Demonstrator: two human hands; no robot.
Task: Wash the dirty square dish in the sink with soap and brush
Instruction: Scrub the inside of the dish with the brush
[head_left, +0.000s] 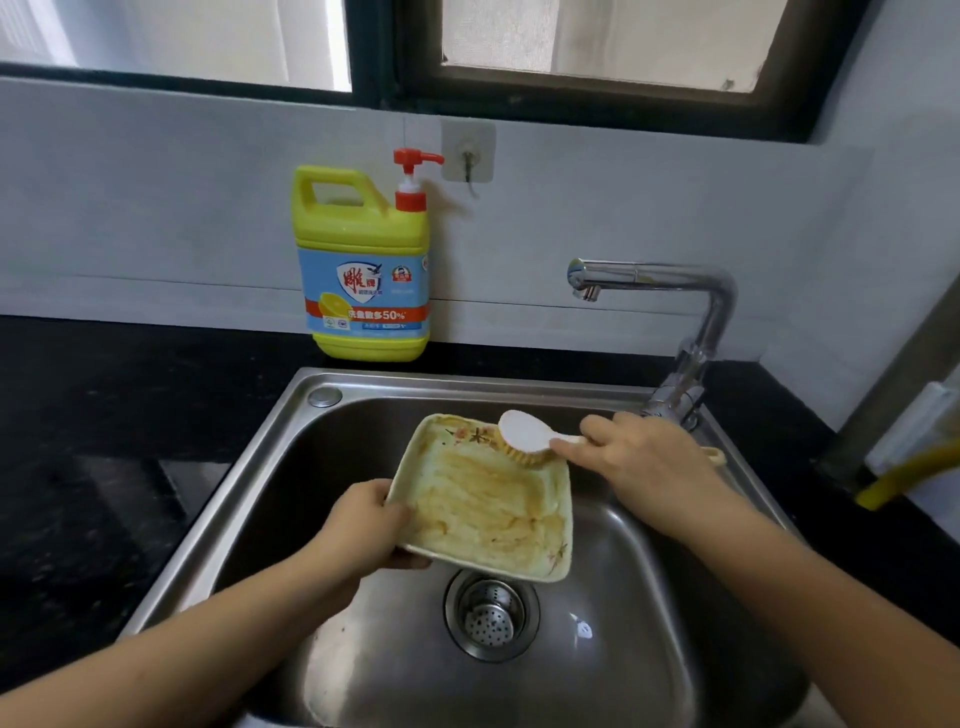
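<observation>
Cream-glazed, with a floral print at two corners, the square dish (483, 509) was held tilted over the basin of the stainless sink (467, 383). It hung above the drain strainer (491, 613) and did not rest on the sink floor. Orange-brown grease covered its inside in streaked lines. The left hand (363, 525) gripped the near left edge, thumb curled over the rim and fingers tucked underneath. The right hand (639, 457) was closed round the handle of the white dish brush (522, 428), forefinger stretched along its neck. The bristles pressed on the dish's far right corner.

The dish looked rigid; whether it was ceramic or melamine could not be told. If ceramic, it would likely chip or crack on striking the steel basin. One hand seemed enough for its weight, but the greasy film, once mixed with soap, would probably make it slippery. The raised lip appeared the best hold, giving the thumb something to hook over where the smear was thinnest. Brushing at the corner opposite the grip would tend to lever the dish downward, so fingers spread wide beneath would help steady it.

No water was seen running from the chrome faucet (675, 291). The yellow detergent bottle (363, 265) stood on the black table (104, 415) behind the sink, well apart from both hands.
</observation>
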